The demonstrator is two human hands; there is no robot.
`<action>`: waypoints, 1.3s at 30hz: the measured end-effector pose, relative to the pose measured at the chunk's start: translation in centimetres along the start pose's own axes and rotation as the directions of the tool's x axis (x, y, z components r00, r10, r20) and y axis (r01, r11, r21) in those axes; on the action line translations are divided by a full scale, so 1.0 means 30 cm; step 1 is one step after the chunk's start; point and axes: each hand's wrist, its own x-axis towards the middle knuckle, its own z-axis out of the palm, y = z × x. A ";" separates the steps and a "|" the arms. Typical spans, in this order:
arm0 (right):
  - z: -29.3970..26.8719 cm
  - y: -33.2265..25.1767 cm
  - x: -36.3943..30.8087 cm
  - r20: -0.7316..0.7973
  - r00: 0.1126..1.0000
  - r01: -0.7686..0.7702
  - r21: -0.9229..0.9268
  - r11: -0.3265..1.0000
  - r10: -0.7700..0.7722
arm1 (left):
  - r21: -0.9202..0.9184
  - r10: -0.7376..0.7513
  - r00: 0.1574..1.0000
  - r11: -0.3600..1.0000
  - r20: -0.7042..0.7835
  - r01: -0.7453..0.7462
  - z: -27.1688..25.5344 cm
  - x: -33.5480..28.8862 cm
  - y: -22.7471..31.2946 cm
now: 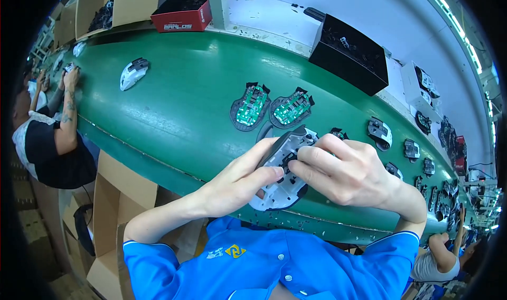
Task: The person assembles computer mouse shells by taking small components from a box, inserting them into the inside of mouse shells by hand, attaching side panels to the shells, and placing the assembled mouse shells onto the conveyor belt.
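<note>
My left hand (pixel 235 184) is wrapped round a computer mouse shell (pixel 280 197), white inside with a dark outer edge, its hollow side turned up. My right hand (pixel 354 170) reaches over it, thumb and fingers pinched together at a dark part inside the shell. The fingertips hide what they pinch, if anything. Just beyond the shell, two dark mouse bases with green circuit boards (pixel 251 107) (pixel 292 108) lie side by side on the green bench (pixel 195 120). Another dark part (pixel 338 134) shows partly behind my right hand.
A white and black mouse shell (pixel 134 73) lies far left. More shells (pixel 379 133) run along the right. A black box (pixel 349 54) and a red box (pixel 182 18) hold dark parts at the back. Cardboard boxes (pixel 124 181) stand lower left. Other people (pixel 55 125) work at both ends.
</note>
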 end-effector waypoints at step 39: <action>0.257 -0.082 0.035 -0.272 0.574 -0.441 0.692 0.572 0.772 | 0.326 0.520 0.755 0.851 -0.399 -0.413 0.008 0.137 -0.058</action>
